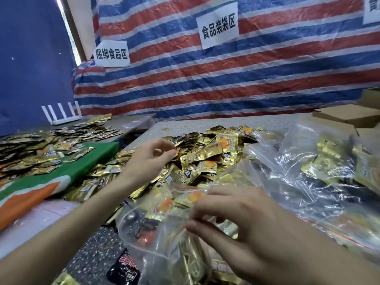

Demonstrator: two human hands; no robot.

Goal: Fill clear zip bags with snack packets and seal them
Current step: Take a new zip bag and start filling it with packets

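A heap of gold snack packets (207, 155) covers the middle of the grey table (257, 122). My left hand (152, 159) reaches over the heap's left side, its fingertips pinched on the edge of one packet. In front of me lies a clear zip bag (156, 221) with a red zip line, its mouth open and several packets inside. My right hand (242, 223) grips the bag's rim near the mouth. Filled clear bags (320, 173) are piled to the right.
A second spread of gold packets (41, 149) lies on the left table, partly on a green and orange cloth (61, 177). Cardboard boxes (347, 114) stand at the far right. A striped tarp with paper signs (218, 24) hangs behind. A white rack (61, 114) stands at the far left.
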